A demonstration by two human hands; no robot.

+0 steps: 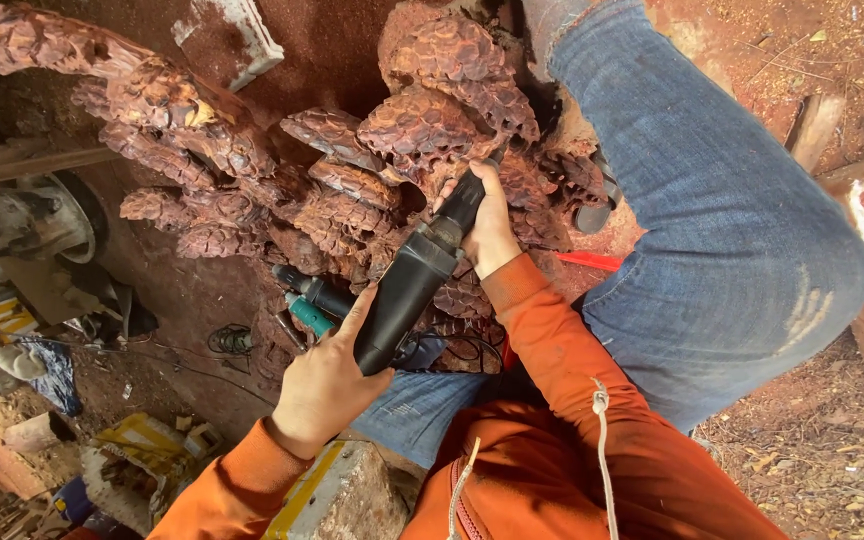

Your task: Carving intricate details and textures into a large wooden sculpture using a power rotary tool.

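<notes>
Red sawdust-covered workshop floor w/ clutter. Right hand point(487, 225) wrapped round nose of black power carver point(414, 280), tip on scaled wood carving point(352, 180) just beyond; left hand point(327, 385) cups tool's rear, index finger out. Carving step seems underway; next pass prob needs steady two-hand control

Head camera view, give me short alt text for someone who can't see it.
Both hands, left hand and right hand, grip a black handheld power carving tool against a reddish-brown scaly wood sculpture. Orange sleeves and a blue-jeaned knee frame it.

One head-worn camera looks steeply down, close over the carved wood point(252, 170) (no second view).
</notes>
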